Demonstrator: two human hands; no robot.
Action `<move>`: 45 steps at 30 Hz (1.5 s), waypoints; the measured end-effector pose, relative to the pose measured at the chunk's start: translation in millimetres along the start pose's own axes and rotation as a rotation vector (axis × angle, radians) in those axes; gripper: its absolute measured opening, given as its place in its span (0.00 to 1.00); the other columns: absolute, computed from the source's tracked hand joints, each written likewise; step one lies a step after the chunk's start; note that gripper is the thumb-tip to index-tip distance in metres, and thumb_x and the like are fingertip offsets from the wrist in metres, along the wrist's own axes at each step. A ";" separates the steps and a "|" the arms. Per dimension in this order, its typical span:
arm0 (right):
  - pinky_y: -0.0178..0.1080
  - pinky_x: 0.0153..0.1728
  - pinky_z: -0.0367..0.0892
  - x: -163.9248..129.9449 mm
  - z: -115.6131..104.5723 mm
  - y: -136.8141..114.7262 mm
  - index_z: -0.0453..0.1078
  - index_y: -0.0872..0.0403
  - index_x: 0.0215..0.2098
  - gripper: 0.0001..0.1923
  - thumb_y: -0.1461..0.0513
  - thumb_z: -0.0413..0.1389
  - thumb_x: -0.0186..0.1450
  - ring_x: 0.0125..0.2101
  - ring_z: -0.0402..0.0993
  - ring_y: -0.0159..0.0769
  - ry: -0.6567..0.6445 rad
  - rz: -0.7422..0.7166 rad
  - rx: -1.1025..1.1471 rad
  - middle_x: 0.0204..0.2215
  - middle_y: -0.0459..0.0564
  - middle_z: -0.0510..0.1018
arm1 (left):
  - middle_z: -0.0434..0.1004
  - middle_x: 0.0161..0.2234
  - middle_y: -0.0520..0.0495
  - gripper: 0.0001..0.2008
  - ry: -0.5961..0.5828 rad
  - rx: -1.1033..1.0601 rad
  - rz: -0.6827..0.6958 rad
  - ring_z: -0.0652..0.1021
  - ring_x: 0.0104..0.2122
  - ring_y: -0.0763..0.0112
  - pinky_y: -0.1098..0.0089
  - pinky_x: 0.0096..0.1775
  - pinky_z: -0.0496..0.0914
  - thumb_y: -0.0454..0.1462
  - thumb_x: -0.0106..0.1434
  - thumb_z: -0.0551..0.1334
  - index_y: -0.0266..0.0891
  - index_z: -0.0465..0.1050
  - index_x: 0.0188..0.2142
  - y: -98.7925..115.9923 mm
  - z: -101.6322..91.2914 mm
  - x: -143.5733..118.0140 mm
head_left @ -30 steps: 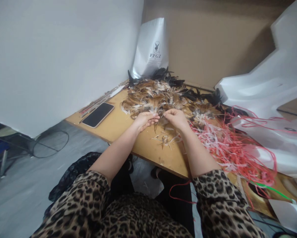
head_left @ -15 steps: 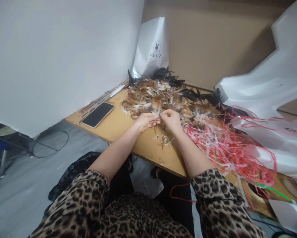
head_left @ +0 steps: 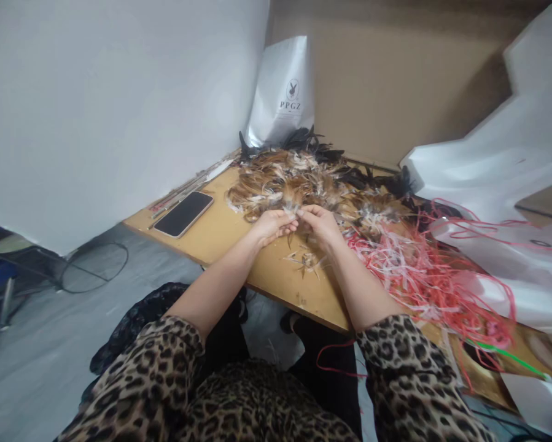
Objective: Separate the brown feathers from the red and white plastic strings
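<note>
My left hand [head_left: 274, 226] pinches the base of a small brown feather tuft [head_left: 291, 195] with a pale, fluffy root. Close on its right, my right hand [head_left: 318, 222] has thumb and forefinger pressed together at the same pale base. The fingertips of both hands nearly meet there. Just beyond them spreads a heap of brown and white feathers [head_left: 266, 178], with black feathers [head_left: 310, 140] along its far side. Below my hands, loose feather scraps [head_left: 306, 261] lie on the wooden tabletop [head_left: 276, 279].
A phone [head_left: 183, 213] lies on the left of the table, beside thin sticks [head_left: 190, 183] along the wall. A white bag [head_left: 282, 92] stands at the back. Tangled red and pink ribbon [head_left: 423, 276] covers the right side, near white plastic sheeting [head_left: 478, 166].
The right fingers have opened out slightly from a tighter curl and now meet the tuft's base beside the left fingertips. My left hand has stayed nearly in place.
</note>
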State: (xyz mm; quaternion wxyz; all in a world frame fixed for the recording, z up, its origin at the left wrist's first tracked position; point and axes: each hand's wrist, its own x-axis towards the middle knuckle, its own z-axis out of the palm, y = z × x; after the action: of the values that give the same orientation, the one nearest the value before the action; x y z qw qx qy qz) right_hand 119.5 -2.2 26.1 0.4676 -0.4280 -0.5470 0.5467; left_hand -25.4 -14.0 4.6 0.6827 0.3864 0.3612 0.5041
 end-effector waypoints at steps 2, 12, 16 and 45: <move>0.30 0.19 0.50 -0.3 -3.5 -1.6 0.68 0.56 0.28 0.17 0.54 0.64 0.45 0.17 0.57 0.23 -0.092 0.054 0.085 0.17 0.42 0.70 | 0.74 0.23 0.47 0.07 -0.027 0.007 0.008 0.73 0.20 0.83 0.82 0.24 0.65 0.33 0.54 0.65 0.28 0.72 0.27 0.5 0.5 -1.3; 0.30 0.20 0.54 1.3 0.5 1.9 0.64 0.55 0.20 0.18 0.56 0.66 0.40 0.17 0.60 0.24 0.072 -0.015 0.082 0.16 0.40 0.68 | 0.78 0.30 0.40 0.09 -0.006 0.059 0.017 0.77 0.24 0.77 0.80 0.25 0.66 0.35 0.53 0.66 0.29 0.74 0.31 0.7 6.3 -3.3; 0.30 0.19 0.54 -0.5 6.8 3.5 0.64 0.55 0.20 0.17 0.56 0.66 0.40 0.17 0.60 0.25 0.166 -0.041 0.092 0.15 0.39 0.67 | 0.78 0.30 0.40 0.08 0.031 0.086 0.063 0.77 0.25 0.76 0.78 0.26 0.67 0.34 0.53 0.66 0.29 0.74 0.31 -2.2 7.2 -0.1; 0.36 0.31 0.55 -7.0 -8.7 3.9 0.72 0.47 0.44 0.16 0.60 0.46 0.65 0.35 0.64 0.38 -0.176 -0.615 -1.479 0.36 0.53 0.69 | 0.78 0.29 0.46 0.07 0.220 -0.031 0.146 0.74 0.22 0.83 0.82 0.24 0.64 0.35 0.54 0.64 0.32 0.73 0.31 2.6 -4.4 7.5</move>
State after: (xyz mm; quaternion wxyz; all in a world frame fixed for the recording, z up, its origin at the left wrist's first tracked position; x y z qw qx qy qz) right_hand 129.2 -7.2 21.5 0.1481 -0.4123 -0.8955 -0.0785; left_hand -28.7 -5.5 4.2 0.6063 0.3434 0.3973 0.5972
